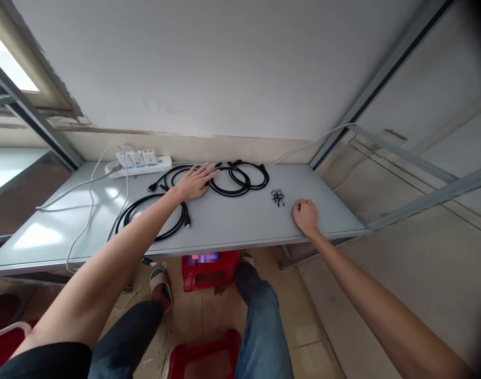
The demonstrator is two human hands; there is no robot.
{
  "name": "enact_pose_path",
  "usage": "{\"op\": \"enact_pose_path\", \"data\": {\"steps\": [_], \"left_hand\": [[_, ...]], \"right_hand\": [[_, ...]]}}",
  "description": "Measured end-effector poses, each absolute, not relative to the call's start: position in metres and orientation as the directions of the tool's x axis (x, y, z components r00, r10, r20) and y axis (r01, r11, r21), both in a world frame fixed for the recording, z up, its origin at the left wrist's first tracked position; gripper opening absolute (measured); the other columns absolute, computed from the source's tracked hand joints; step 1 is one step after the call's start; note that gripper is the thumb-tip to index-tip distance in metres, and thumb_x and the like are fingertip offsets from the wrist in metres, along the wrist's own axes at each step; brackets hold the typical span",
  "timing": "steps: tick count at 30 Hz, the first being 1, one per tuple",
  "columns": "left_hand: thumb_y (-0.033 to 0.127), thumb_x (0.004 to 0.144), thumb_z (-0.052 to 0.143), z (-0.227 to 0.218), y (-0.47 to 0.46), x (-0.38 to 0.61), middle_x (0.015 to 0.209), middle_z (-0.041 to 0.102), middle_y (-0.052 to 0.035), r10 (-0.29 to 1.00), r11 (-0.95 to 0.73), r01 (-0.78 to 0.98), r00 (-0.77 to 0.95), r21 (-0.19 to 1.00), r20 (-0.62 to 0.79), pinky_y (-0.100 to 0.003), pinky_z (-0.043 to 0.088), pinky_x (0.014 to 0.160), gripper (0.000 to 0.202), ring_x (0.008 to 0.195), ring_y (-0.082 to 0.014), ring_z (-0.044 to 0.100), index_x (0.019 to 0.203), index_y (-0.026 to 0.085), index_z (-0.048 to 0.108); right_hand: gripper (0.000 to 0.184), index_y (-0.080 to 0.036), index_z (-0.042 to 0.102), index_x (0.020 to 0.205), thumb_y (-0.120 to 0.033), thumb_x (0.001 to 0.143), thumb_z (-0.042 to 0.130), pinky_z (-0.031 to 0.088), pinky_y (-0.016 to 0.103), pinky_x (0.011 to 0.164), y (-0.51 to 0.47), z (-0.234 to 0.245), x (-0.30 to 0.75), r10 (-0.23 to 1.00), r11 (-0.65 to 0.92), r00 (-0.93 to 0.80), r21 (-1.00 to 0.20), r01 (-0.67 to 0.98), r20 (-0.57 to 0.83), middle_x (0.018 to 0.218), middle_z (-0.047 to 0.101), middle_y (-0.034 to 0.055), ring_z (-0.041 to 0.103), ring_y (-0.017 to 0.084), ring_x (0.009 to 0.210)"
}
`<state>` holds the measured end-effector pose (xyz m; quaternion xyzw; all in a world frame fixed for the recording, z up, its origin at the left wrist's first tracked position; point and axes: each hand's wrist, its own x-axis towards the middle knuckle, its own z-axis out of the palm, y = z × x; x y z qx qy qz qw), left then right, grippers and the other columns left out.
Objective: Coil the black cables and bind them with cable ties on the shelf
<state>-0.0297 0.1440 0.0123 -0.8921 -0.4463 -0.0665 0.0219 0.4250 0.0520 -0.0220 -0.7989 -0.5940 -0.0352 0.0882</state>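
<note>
My left hand (195,182) lies with fingers spread, palm down, on coiled black cables at the back of the grey table (232,226). To its right, loops of black cable (229,195) overlap, with a dark plug (263,168) at the far end. Nearer the front edge, another black cable coil (184,215) passes beneath my left forearm. My right hand (305,215) rests on the table at the right, curled into a fist with nothing visible in it. Just left of that fist sits a small bunch of thin black ties (278,197).
A white power strip (161,165) with chargers stands at the back left, trailing white cords (90,202). Metal posts (331,139) frame the table before a wall. Below are red plastic stools (210,281). A cable connector (148,261) hangs off the front edge.
</note>
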Motion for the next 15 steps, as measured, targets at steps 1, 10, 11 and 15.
{"op": "enact_pose_path", "data": {"steps": [1,10,11,15], "left_hand": [[0.035,0.109,0.038,0.013,0.147,-0.031,0.187,0.023,-0.0056,0.795,-0.600,0.800,0.593,0.019,0.124,-0.055,0.007,0.141,0.073,0.175,-0.0292,0.013,0.180,0.025,0.024],[0.055,0.113,0.028,-0.006,0.154,-0.042,0.180,0.039,-0.0163,0.848,-0.529,0.840,0.524,0.118,0.074,-0.051,0.023,0.137,0.074,0.169,-0.0299,0.031,0.174,0.015,0.036],[0.056,0.113,0.026,-0.009,0.153,-0.042,0.182,0.034,-0.0156,0.861,-0.508,0.850,0.507,0.137,0.046,-0.051,0.022,0.138,0.076,0.171,-0.0295,0.027,0.177,0.016,0.031],[0.057,0.113,0.020,-0.019,0.151,-0.038,0.188,0.013,-0.0122,0.897,-0.417,0.884,0.438,0.212,-0.064,-0.056,0.012,0.140,0.080,0.175,-0.0278,0.010,0.181,0.017,0.012]], "right_hand": [[0.037,-0.011,0.073,0.119,-0.018,0.107,0.039,0.041,0.039,0.092,0.052,-0.022,0.425,0.943,-0.281,0.293,-0.096,0.955,0.159,0.125,0.067,0.0211,0.060,0.032,0.118],[0.037,-0.011,0.073,0.117,-0.019,0.107,0.038,0.041,0.039,0.090,0.053,-0.024,0.427,0.941,-0.280,0.292,-0.094,0.955,0.173,0.124,0.067,0.0210,0.059,0.033,0.117],[0.037,-0.011,0.073,0.117,-0.019,0.107,0.038,0.041,0.039,0.090,0.053,-0.025,0.427,0.940,-0.279,0.293,-0.096,0.955,0.177,0.123,0.067,0.0211,0.059,0.033,0.116],[0.037,-0.011,0.074,0.115,-0.018,0.107,0.039,0.040,0.038,0.088,0.053,-0.026,0.428,0.938,-0.266,0.283,-0.110,0.958,0.198,0.120,0.067,0.0211,0.059,0.032,0.113]]}}
